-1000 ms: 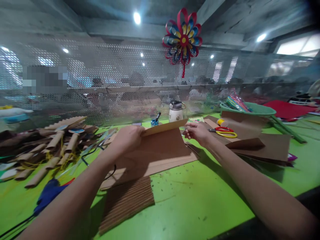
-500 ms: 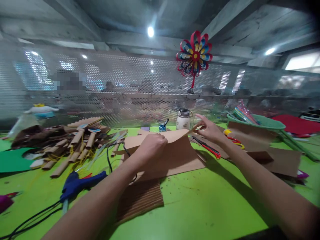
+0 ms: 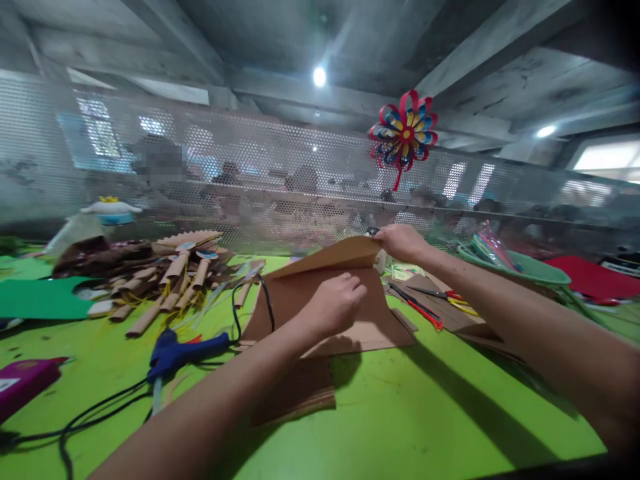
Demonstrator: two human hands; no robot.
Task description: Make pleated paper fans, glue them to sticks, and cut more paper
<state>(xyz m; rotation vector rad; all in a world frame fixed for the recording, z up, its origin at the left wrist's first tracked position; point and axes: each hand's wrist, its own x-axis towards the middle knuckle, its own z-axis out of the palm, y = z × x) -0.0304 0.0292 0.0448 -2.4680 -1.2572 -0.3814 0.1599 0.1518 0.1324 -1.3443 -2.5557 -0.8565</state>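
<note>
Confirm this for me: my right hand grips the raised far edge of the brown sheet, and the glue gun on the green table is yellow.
The glue gun is blue, not yellow, as the head view shows. The rest is right: your right hand grips the raised far edge of the brown sheet.

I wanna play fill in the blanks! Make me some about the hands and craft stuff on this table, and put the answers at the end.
One hand holds the raised edge of the brown cardboard sheet; it is the person's ____ hand.
The glue gun is coloured ____.
The scissors have one red handle and one ____ handle.
The hanging decoration is shaped like a ____.

Missing words: right; blue; yellow; flower.
</note>
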